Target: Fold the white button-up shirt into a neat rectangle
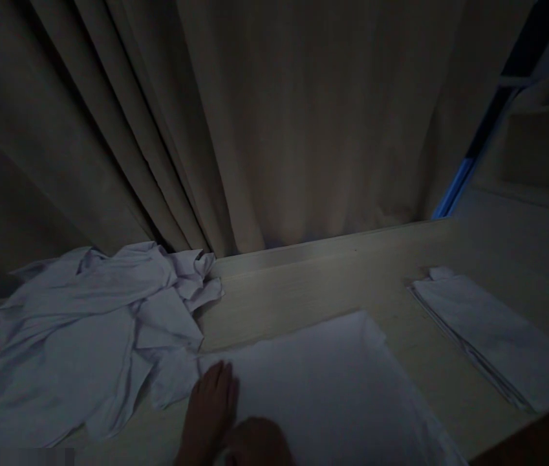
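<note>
A white cloth (322, 382) lies spread flat in front of me, its far edge fairly straight and its right edge slanting toward me. My left hand (211, 404) rests on its left edge, fingers stretched out and lying flat. Just right of it, low in the view, my right hand (257, 443) is curled like a fist over the cloth. A small bit of white fabric shows beside the curled hand; its fingertips are hidden and the bottom of the view cuts it off.
A loose heap of crumpled white cloths (94, 336) lies at the left. To the right sits a flat folded stack of white cloth (497, 343). Behind the pale wooden table (293, 285) hangs a beige curtain (313, 129), with a blue post (453, 188) at its right.
</note>
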Demonstrator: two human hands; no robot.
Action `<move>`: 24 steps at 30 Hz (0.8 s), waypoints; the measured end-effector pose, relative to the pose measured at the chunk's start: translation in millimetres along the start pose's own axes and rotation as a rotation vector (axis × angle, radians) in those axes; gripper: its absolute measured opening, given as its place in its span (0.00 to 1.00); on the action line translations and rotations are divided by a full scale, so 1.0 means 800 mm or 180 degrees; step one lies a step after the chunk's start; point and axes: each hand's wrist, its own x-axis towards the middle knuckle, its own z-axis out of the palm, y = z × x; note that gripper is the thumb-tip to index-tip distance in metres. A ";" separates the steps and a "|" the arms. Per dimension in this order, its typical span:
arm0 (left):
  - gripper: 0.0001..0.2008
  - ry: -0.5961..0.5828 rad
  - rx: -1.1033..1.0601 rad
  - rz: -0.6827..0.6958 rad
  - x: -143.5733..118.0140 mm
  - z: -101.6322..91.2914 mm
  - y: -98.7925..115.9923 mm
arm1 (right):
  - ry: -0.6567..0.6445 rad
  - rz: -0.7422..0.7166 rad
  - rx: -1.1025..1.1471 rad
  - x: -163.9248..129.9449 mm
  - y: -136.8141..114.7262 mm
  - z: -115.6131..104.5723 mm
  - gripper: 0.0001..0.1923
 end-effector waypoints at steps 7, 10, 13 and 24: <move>0.34 0.0245 0.0452 -0.0082 -0.018 0.023 0.006 | 0.0960 0.0639 -0.0776 -0.002 0.225 -0.140 0.23; 0.37 0.0101 0.0497 -0.0090 -0.019 0.025 0.006 | 0.0541 0.1057 -0.1281 -0.011 0.302 -0.151 0.29; 0.37 -0.0079 0.0523 -0.0133 -0.019 0.025 0.007 | 0.0380 0.1264 -0.1494 -0.024 0.337 -0.140 0.34; 0.36 -0.0653 0.0149 -0.0378 0.032 0.007 0.040 | 0.0335 0.1218 -0.1686 -0.030 0.346 -0.133 0.36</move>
